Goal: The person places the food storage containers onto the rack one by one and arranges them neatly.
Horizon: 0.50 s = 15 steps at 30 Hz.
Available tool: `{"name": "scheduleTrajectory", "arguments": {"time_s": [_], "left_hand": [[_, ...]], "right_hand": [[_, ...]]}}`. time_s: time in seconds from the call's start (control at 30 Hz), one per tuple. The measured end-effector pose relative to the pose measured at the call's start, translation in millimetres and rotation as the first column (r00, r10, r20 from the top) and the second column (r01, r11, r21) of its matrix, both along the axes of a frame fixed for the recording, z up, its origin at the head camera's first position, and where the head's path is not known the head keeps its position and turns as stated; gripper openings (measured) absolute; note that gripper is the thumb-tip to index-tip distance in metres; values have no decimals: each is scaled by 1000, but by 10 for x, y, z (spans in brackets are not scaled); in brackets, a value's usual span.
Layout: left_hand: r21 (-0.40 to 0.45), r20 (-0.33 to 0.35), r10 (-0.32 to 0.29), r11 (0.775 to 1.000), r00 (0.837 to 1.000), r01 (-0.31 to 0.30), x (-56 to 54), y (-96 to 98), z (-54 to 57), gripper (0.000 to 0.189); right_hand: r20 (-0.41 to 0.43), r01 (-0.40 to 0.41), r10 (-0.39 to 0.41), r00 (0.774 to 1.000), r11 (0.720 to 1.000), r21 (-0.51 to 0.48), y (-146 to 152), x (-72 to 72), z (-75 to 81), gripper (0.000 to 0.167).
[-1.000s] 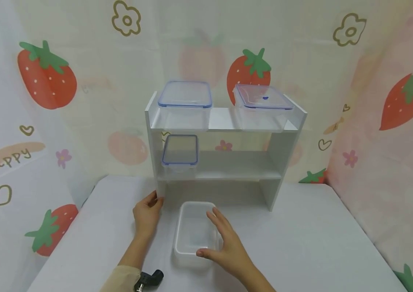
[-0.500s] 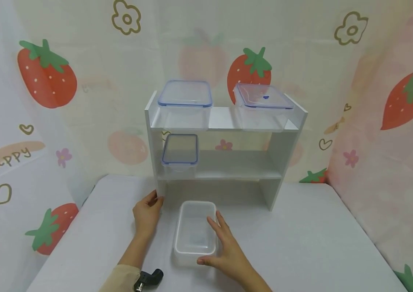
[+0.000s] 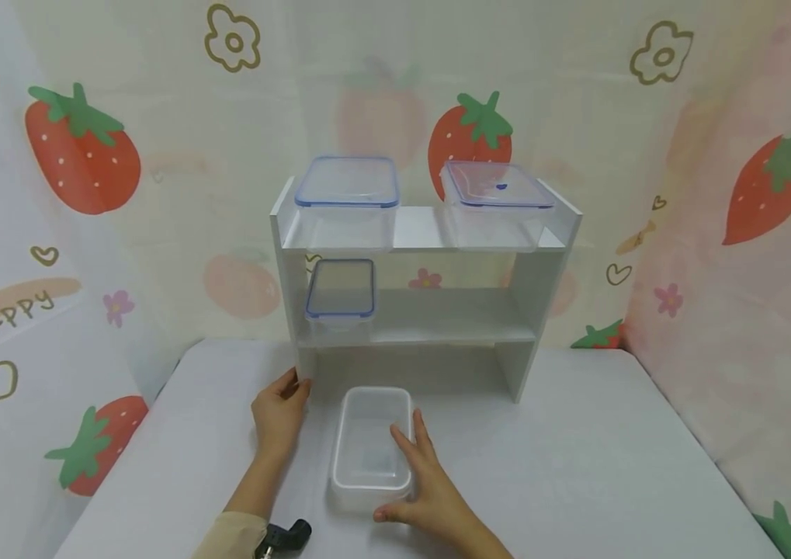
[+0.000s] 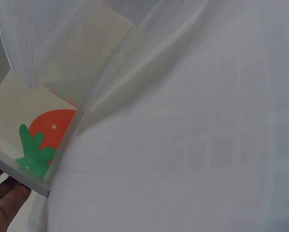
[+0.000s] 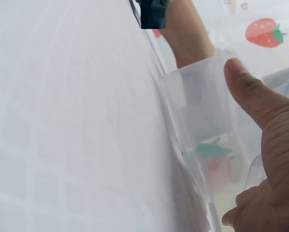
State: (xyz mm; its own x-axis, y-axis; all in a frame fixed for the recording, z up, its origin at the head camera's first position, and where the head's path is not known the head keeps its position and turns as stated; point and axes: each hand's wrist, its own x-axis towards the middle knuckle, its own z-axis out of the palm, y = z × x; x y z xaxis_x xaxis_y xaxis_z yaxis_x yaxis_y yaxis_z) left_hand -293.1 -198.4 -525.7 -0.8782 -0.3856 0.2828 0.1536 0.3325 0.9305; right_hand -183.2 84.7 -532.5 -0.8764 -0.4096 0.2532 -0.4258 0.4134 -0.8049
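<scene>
A clear lidless plastic food container (image 3: 371, 439) sits on the white table in front of a white shelf (image 3: 451, 314). My right hand (image 3: 430, 493) is at the container's near right corner, fingers spread along its right side and thumb by the near wall. In the right wrist view the thumb (image 5: 251, 89) lies straight, overlapping the container's translucent wall (image 5: 197, 96). With my left hand (image 3: 279, 411) I pinch the lower front edge of the shelf's left side panel. The left wrist view has that panel edge (image 4: 21, 174) between thumb and fingers.
Two larger blue-rimmed lidded containers, left (image 3: 348, 194) and right (image 3: 498, 198), stand on the top shelf. A smaller lidded one (image 3: 341, 291) is on the middle shelf's left. A black device (image 3: 286, 536) is on my left wrist. Strawberry-print cloth (image 3: 178, 194) surrounds the table.
My right hand has slid from over the container's right rim down to its near right corner, thumb lowering and fingers spreading. The left hand stays on the shelf panel. The head view shifts slightly.
</scene>
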Motion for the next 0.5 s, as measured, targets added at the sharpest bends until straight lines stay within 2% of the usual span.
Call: {"name": "scheduleTrajectory", "arguments": {"time_s": [0.23, 0.5], "left_hand": [[-4, 5, 6, 1000, 1000, -6, -2, 0, -4, 41], [-9, 7, 14, 1000, 1000, -14, -18, 5, -10, 40]], "right_hand": [[12, -31, 31, 999, 1000, 4, -2, -8, -65, 125], [-42, -3, 2, 999, 1000, -15, -30, -22, -106, 118]]}}
